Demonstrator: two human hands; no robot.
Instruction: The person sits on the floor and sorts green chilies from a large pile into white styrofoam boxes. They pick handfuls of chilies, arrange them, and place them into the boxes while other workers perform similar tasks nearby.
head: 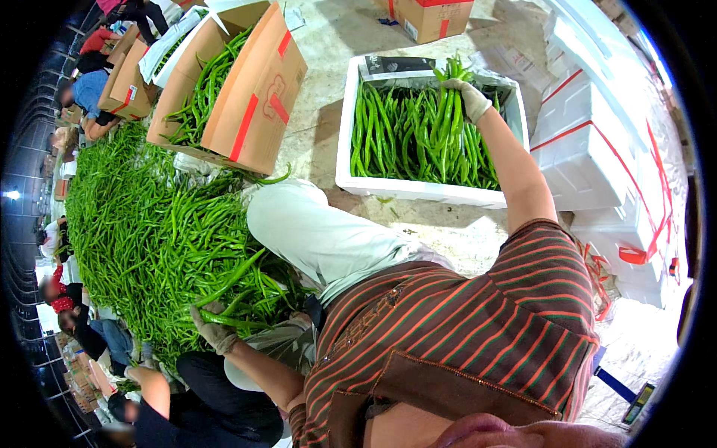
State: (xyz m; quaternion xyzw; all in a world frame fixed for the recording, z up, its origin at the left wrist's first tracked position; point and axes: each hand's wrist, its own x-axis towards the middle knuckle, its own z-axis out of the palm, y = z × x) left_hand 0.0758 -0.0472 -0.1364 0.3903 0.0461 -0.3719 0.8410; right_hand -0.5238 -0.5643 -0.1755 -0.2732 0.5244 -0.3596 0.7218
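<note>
My right hand, in a pale work glove, grips a bunch of long green chili peppers by the stem end. The bunch hangs over a white foam box filled with rows of the same peppers. A printed sheet lines the box's far wall. My left hand, also gloved, holds a few long green peppers at the near edge of a large heap of peppers. Part of its fingers is hidden behind the peppers.
A cardboard carton of peppers stands beyond the heap. White foam boxes with red strapping are stacked at right. Another carton stands at the top. A person in dark clothes sits close at left; several other people line the heap.
</note>
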